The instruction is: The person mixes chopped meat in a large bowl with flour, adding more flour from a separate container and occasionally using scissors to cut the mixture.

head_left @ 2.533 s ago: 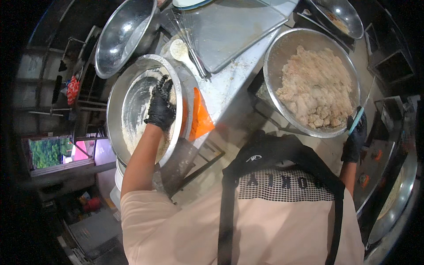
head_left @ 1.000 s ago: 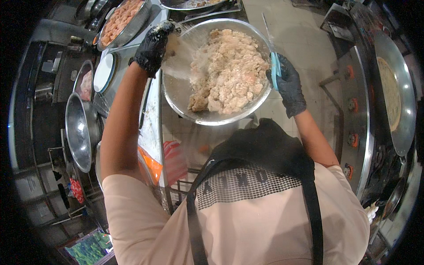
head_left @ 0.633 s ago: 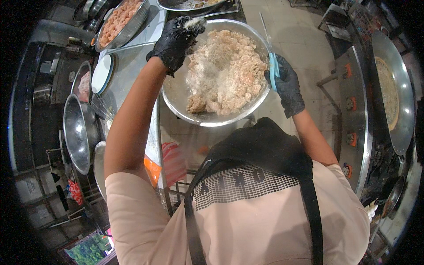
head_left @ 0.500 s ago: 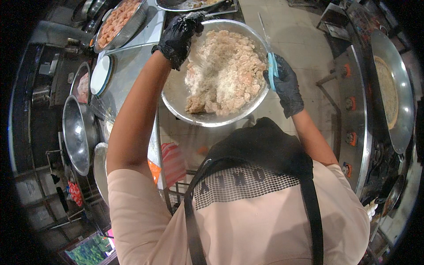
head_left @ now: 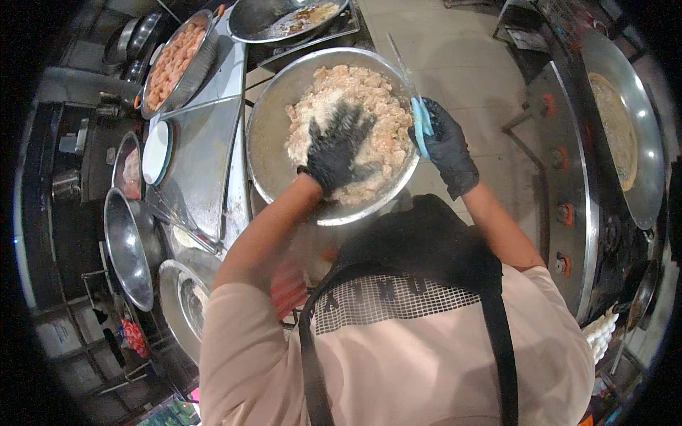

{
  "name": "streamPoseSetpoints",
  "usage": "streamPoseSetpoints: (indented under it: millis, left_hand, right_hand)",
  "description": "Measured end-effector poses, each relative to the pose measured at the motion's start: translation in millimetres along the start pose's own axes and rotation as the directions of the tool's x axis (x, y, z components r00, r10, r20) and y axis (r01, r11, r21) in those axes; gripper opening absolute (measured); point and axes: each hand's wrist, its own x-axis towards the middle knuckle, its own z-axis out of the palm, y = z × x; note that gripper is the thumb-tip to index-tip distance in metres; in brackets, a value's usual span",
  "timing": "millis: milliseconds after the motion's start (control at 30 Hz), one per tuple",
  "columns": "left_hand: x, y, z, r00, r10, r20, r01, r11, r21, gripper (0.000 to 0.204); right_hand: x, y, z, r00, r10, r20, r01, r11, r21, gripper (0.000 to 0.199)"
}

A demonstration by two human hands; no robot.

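A wide metal bowl [head_left: 264,167] holds pale, flour-dusted pieces [head_left: 387,106] that look like raw meat. My left hand [head_left: 339,145], in a black glove, lies on them inside the bowl with its fingers spread and slightly blurred. Closed at the bowl's right rim is my right hand [head_left: 447,145], also black-gloved. It holds a long, thin metal tool with a light blue handle [head_left: 421,128], its metal end pointing away from me. Whether those fingers also grip the rim is hard to see.
Orange-pink pieces fill a metal basin [head_left: 206,57] at the far left. A dark pan [head_left: 245,28] stands behind the bowl. Left are a white lid [head_left: 156,153], a whisk [head_left: 188,227] and an empty metal bowl [head_left: 128,245]. On the right, a large wok [head_left: 639,135] sits over a stove.
My left hand has come down from above the bowl's far left rim, where white powder was falling, onto the pieces. My right hand keeps its hold on the blue-handled tool.
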Motion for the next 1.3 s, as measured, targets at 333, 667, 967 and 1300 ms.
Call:
streamPoseSetpoints:
  millis: [333,667,967,1300]
  left_hand:
    - [27.9,-99.2,8.0,0.840,-0.540,-0.062,0.434,0.735,-0.522,0.059]
    - [-10.5,-82.6,27.0,0.655,-0.502,0.565,0.414,-0.388,-0.823,0.052]
    - [3.2,-54.7,-98.0,0.800,-0.445,0.403,0.422,-0.062,-0.905,0.055]
    - [-23.4,-58.1,13.5,0.619,-0.389,0.682,0.397,-0.595,-0.699,0.044]
  right_hand:
    - [-2.1,-1.0,-3.0,0.999,0.027,-0.025,-0.030,0.994,-0.103,0.055]
    - [1.8,5.2,0.2,1.000,-0.001,-0.014,-0.001,0.989,-0.150,0.053]
    - [2.7,-6.0,-2.6,0.999,0.038,0.001,-0.038,0.993,-0.114,0.050]
    - [-0.5,-23.6,1.0,0.995,0.085,0.051,-0.076,0.983,-0.170,0.055]
